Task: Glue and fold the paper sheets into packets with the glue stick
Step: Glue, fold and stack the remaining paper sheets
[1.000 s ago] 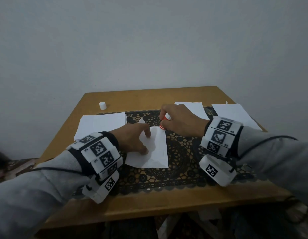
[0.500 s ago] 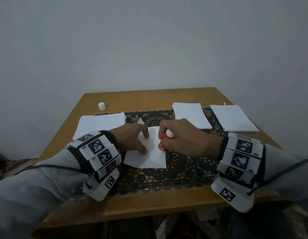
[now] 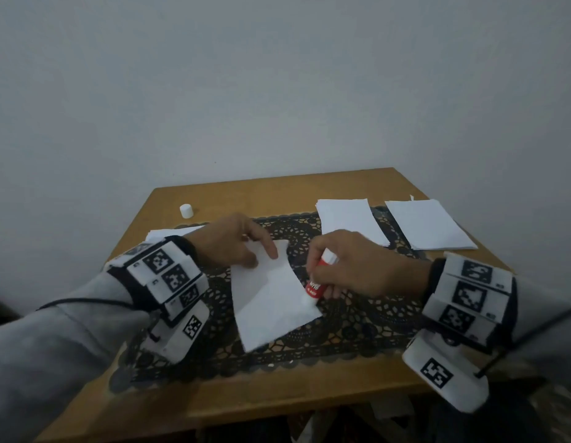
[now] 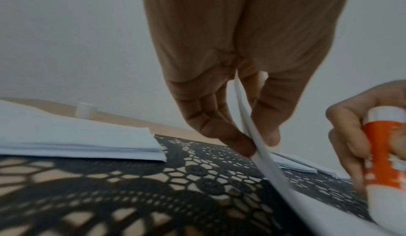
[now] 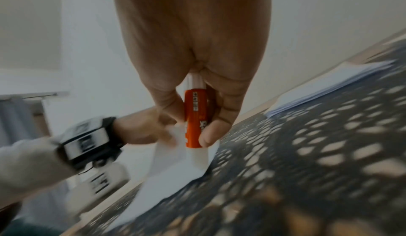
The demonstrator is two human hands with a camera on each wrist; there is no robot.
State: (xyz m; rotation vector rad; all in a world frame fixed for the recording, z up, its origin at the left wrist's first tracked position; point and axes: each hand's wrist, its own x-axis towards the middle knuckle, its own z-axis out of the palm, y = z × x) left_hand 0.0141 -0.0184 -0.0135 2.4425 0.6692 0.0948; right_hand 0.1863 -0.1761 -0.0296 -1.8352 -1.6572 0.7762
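Observation:
A white paper sheet lies partly folded on the black lace mat in the middle of the table. My left hand pinches its far left corner between thumb and fingers, and the edge of the sheet lifts off the mat. My right hand grips the red and white glue stick, its tip down on the sheet's right edge. In the right wrist view the glue stick stands nearly upright between thumb and fingers, over the paper sheet.
A white cap stands on the wooden table at the back left. One paper stack lies behind my left hand; two more stacks lie at the back right. The wall is close behind.
My right hand has drawn the glue stick down the sheet's right edge toward me. The sheet has turned slightly, and my left hand has gone from pressing it to lifting its far corner.

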